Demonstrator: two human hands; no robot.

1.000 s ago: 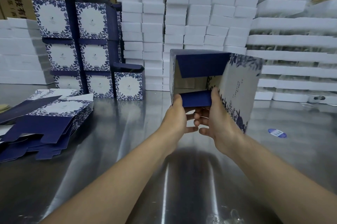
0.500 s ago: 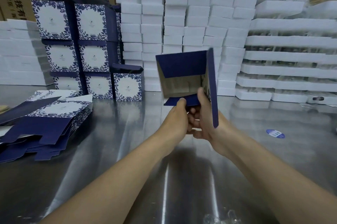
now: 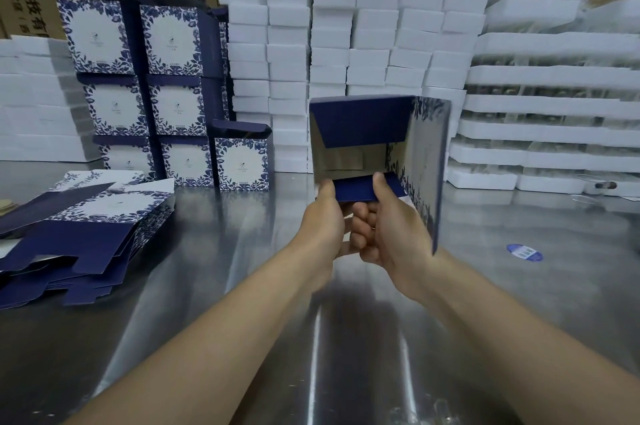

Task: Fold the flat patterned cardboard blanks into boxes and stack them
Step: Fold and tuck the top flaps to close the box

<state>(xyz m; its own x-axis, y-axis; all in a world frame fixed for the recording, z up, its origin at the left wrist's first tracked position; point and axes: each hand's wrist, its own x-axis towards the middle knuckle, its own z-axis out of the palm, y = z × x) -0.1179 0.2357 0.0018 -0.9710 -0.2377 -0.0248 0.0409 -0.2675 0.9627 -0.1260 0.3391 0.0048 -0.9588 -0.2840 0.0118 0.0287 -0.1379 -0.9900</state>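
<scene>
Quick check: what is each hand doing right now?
The left hand grips the box at its near lower edge.
The right hand grips the same edge.

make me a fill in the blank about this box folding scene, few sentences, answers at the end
1. The left hand and right hand both grip a half-folded ____ above the metal table.
2. The pile of flat blanks lies on the person's ____ side.
3. The stack of finished boxes rises ____ rows high.
4. The oval sticker on the table is ____.
Missing words: box; left; three; blue.
</scene>
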